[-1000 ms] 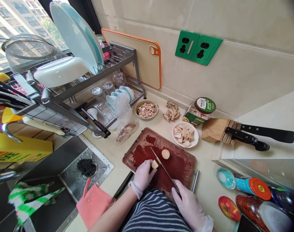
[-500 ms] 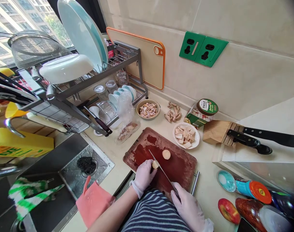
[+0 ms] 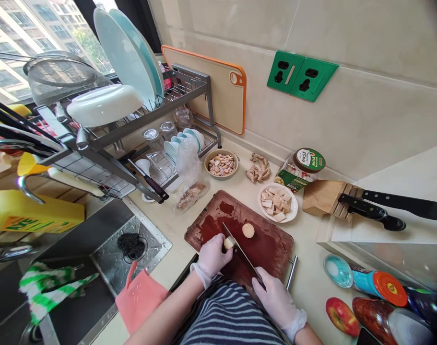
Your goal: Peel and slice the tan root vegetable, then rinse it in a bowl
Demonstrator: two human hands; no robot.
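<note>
My left hand (image 3: 211, 257), in a thin white glove, pins a small pale chunk of food (image 3: 228, 243) to the dark red cutting board (image 3: 272, 244). My right hand (image 3: 277, 302), also gloved, is wrapped round the handle of a knife (image 3: 238, 249) whose blade rests on that chunk. A second pale round piece (image 3: 248, 230) lies loose on the board just beyond the blade. A small white plate of cut slices (image 3: 277, 202) sits past the board's far edge.
A bowl of peeled pieces (image 3: 221, 164), ginger root (image 3: 258, 168), a lidded jar (image 3: 300, 168) and a knife block (image 3: 348, 202) line the back. A dish rack (image 3: 139, 120) stands left above the sink (image 3: 128, 244). An apple (image 3: 342, 316) and bottles sit right.
The knife blade has tipped down flatter against the chunk under my left hand. My view has shifted slightly. The loose piece has stayed put.
</note>
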